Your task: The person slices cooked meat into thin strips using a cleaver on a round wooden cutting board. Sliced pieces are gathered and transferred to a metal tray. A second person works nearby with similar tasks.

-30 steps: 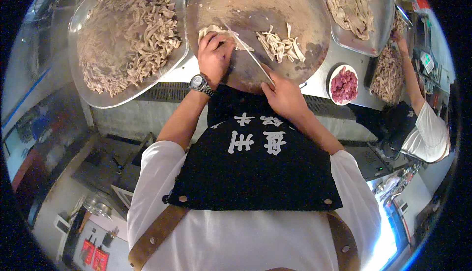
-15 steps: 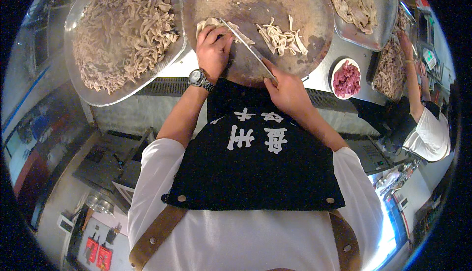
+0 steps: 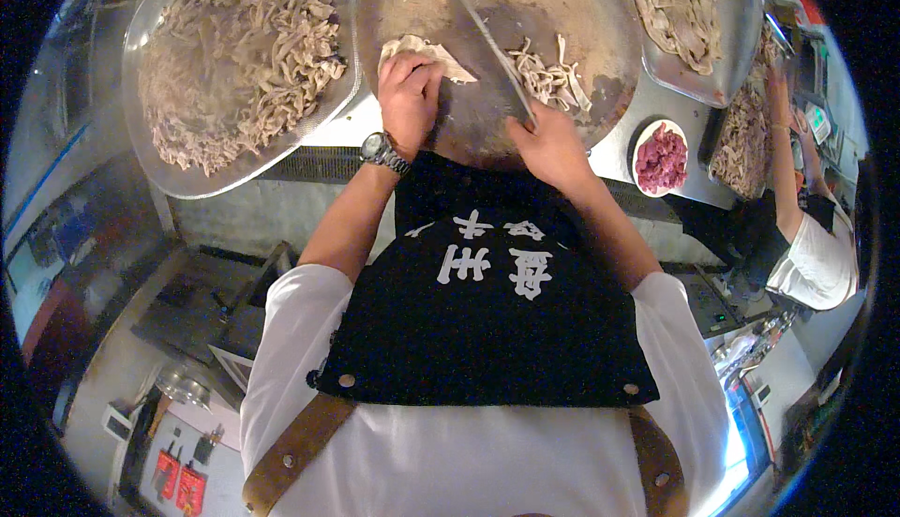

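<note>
A large round wooden chopping board [image 3: 412,1] lies in front of me. On its left side my left hand [image 3: 410,95], with curled fingers, presses down a pale piece of cooked meat [image 3: 450,60]. My right hand [image 3: 553,145] grips the handle of a knife [image 3: 497,51], whose blade points away from me and leans to the left. Right of the blade lies a small heap of cut pale strips [image 3: 553,78]. Between the blade and the held piece there is a gap. The handle is mostly hidden in my fist.
A big clear tray [image 3: 141,156] heaped with cut meat strips stands at the left. Another tray [image 3: 722,86] with larger pale pieces is at the far right. Nearer are a white bowl [image 3: 639,175] of raw red meat and a dark tray of strips. Another person [image 3: 811,254] works at the right.
The knife has moved right, away from the held piece, and its blade has turned more upright. The cut strips have shifted right and bunched together. My left hand stays on the meat.
</note>
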